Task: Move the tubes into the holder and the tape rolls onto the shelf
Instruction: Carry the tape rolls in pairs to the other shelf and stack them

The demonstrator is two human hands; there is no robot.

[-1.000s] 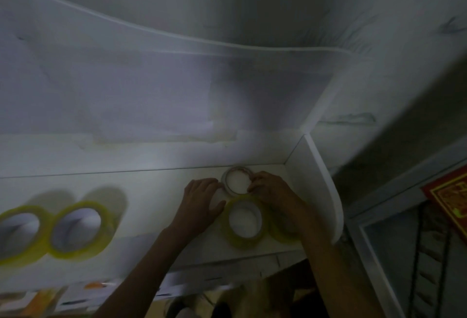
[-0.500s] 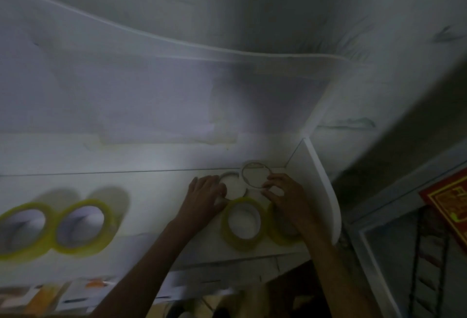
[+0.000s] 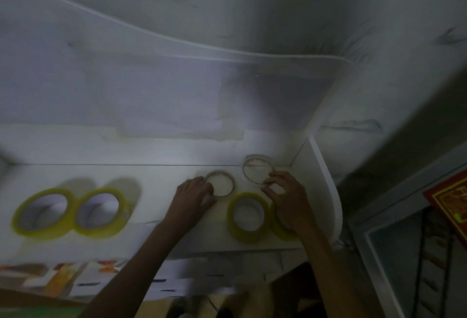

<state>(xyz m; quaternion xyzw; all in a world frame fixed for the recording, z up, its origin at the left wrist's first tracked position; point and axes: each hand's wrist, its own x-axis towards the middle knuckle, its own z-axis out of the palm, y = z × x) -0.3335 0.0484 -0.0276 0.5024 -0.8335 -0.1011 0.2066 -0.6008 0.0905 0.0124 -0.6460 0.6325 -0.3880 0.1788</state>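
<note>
Head camera, looking along two bare forearms reaching onto a white shelf [image 3: 156, 181] in dim light. Nearest, at five o'clock on the shelf, a thick yellow-green tape roll [image 3: 247, 216] lies flat by the front edge, with a second yellow-green roll [image 3: 278, 229] just beside it at its three o'clock, mostly hidden under the right wrist. At nine o'clock, well apart, two more large yellow-green tape rolls [image 3: 41, 212] [image 3: 99, 210] lie side by side, touching. Farther in, the left hand [image 3: 190, 197] touches the rim of a thin, brown-edged clear tape ring [image 3: 219, 183] with curled fingertips; whether it grips the ring cannot be told. The right hand [image 3: 285, 199] pinches the near rim of a second thin brown-edged ring [image 3: 257, 169], which lies by the back wall near the white side panel [image 3: 321, 181] at three o'clock.
</note>
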